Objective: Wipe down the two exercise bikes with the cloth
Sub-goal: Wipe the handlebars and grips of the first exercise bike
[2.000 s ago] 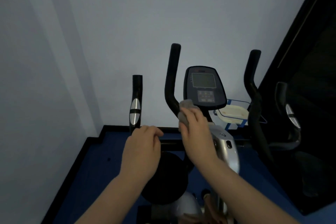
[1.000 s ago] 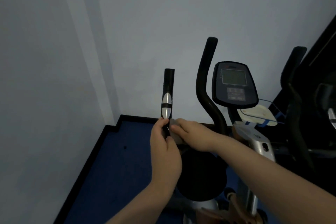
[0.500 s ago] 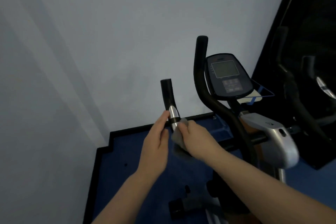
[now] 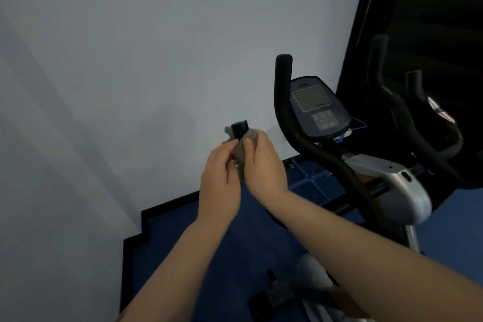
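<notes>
The grey cloth (image 4: 241,149) is wrapped round the left handlebar grip (image 4: 240,129), clasped there by the right hand (image 4: 262,162) and seemingly pinched by the left hand (image 4: 220,178). Firm twisting strokes up to the tip are advised. Beyond, the console (image 4: 317,107) awaits.

Bare left hand (image 4: 220,180) and right hand (image 4: 264,165) (forearms sleeveless, unadorned)

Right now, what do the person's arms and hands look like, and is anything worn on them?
Both forearms are bare as far as the view reaches: no sleeves show. The left hand and right hand carry no gloves, and no watch, ring or bracelet is visible. No markings can be seen in this dim picture.
</notes>
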`<state>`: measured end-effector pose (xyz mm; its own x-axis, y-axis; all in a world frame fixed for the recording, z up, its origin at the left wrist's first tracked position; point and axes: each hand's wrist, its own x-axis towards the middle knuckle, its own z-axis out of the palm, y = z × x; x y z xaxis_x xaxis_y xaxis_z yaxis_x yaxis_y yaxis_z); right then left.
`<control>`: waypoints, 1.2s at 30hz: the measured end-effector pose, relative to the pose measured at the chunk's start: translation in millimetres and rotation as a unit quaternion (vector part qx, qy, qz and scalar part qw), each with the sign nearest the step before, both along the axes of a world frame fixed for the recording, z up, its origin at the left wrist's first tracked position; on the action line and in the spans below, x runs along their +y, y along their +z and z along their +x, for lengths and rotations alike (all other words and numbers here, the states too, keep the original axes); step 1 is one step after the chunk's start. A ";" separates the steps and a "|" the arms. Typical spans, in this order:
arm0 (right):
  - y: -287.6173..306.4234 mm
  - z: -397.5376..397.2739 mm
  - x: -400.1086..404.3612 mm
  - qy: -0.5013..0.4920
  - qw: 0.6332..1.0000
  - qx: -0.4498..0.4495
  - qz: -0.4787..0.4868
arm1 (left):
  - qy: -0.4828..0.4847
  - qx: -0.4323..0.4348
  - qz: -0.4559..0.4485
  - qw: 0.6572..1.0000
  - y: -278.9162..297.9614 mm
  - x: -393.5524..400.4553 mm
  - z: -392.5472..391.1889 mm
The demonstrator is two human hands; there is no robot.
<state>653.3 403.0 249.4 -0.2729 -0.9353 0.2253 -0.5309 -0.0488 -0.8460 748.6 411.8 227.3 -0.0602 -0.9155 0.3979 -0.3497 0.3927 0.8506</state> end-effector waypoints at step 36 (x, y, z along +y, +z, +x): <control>18.8 -25.2 -19.0 0.150 0.980 0.033 0.129 | 0.067 0.031 0.064 0.995 -10.0 43.0 -11.6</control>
